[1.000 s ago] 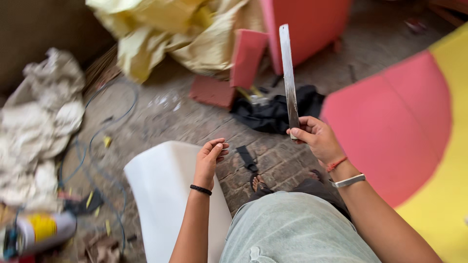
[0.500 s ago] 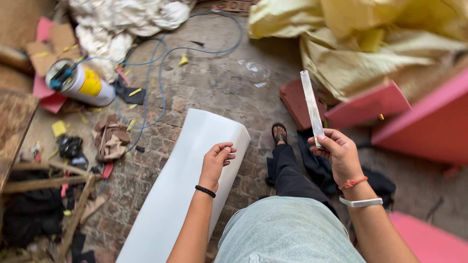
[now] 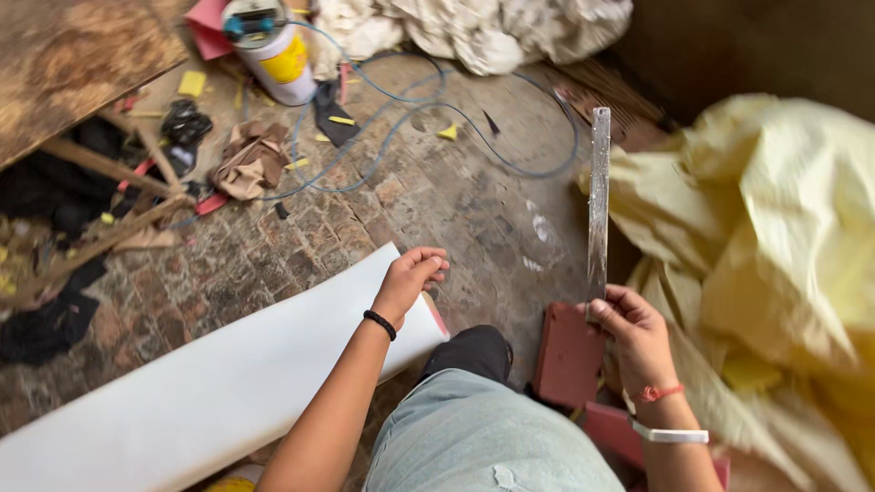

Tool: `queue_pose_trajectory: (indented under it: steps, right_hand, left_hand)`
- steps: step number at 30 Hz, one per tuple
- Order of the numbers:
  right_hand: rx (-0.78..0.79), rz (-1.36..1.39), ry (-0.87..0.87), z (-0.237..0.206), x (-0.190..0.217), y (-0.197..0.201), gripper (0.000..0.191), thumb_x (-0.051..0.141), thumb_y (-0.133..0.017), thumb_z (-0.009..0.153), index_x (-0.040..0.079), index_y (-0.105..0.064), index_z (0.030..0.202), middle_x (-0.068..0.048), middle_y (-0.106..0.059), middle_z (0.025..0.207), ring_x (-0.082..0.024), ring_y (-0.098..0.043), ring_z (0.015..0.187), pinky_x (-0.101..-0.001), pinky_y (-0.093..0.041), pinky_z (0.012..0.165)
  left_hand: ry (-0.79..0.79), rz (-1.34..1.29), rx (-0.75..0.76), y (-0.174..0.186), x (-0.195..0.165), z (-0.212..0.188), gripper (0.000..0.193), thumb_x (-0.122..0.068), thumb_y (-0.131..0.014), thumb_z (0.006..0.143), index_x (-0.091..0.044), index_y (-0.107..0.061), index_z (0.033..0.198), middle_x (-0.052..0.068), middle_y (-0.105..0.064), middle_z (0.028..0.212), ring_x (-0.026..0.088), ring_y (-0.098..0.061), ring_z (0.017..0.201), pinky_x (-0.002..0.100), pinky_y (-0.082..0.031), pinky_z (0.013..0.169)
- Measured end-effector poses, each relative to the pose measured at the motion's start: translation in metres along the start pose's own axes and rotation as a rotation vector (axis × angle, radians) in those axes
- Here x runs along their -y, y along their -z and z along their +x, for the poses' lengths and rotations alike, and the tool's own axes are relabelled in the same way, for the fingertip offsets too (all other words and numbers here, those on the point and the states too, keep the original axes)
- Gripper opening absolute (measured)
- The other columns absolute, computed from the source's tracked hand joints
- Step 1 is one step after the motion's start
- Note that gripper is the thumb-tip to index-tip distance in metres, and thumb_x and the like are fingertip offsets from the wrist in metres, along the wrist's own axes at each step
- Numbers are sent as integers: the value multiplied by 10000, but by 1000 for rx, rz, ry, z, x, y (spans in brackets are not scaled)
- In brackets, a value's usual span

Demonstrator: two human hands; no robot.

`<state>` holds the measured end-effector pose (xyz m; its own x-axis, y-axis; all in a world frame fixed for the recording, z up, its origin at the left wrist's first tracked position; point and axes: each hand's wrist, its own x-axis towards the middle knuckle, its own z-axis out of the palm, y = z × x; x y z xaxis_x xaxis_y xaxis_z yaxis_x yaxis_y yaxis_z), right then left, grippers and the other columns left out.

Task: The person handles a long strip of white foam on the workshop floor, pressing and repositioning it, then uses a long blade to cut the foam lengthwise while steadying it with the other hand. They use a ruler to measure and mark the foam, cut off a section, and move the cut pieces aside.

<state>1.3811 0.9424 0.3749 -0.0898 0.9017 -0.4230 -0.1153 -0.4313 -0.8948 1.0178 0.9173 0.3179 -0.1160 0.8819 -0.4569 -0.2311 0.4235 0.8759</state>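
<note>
Change: since half a second ago my view has swung, so the white sheet [image 3: 219,383] now runs from near left up to my knee, and the can [image 3: 273,50] sits far left of centre.
Right hand [image 3: 633,337]: clenched around the low end of a long metal ruler [image 3: 599,200], which stands nearly upright, as it did before.
Left hand [image 3: 410,278]: fingers curled loosely over the far corner of the white sheet, grasping nothing that I can see (whether it touches the sheet I cannot tell).
Ruler's place: right of centre, its top end over the brick floor [image 3: 437,196], just left of the crumpled yellow cloth [image 3: 775,237].
Near my right hand: a dull red block [image 3: 567,355] lies on the floor, just left of the wrist.
Far side: a blue cable [image 3: 510,169] loops across the bricks, with a heap of pale cloth [image 3: 492,32] beyond it.
Far left: a worn wooden board [image 3: 73,64] and scraps.
</note>
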Motion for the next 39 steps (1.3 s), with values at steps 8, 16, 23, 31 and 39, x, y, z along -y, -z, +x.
queue_pose_trajectory:
  steps: [8,16,23,31,39]
  right_hand:
    - [294,-306,-72,165,59,-84,250,88,-673,925,21,-708,1164,-63,-776,949,-94,-691,855,-265,-507,727]
    - [519,-508,-123,335,109,-238,201,101,-678,940,23,-726,1118,-70,-774,911,-57,-519,639,-244,-367,538]
    - [877,-573,-174,441,120,-409,166,76,-636,951,16,-708,1088,-49,-726,853,-76,-469,558,-243,-371,506]
    - [1256,-723,-261,531,80,-630,158,63,-615,952,11,-683,1085,-47,-698,818,-100,-436,520,-255,-334,479]
    - [1625,-763,-399,547,54,-862,206,85,-601,945,40,-655,1139,-6,-595,729,-78,-368,486,-242,-274,440]
  left_hand:
    - [-4,-146,-272,53,-24,97,282,-252,-595,974,-98,-710,1181,4,-757,1042,100,-672,877,265,-499,769]
    - [-65,-352,-523,139,-79,203,266,-258,-594,976,-118,-710,1170,3,-768,1052,93,-695,891,259,-507,766]
    - [-165,-417,-824,239,-131,216,253,-234,-613,975,-87,-714,1155,22,-760,1031,99,-698,875,285,-528,783]
    - [-308,-730,-1309,333,-109,208,208,-115,-595,967,-49,-730,1111,59,-767,1004,129,-717,881,297,-560,793]
    - [-144,-792,-1660,420,-181,178,253,-223,-572,995,-113,-705,1181,28,-753,1096,148,-722,992,344,-568,870]
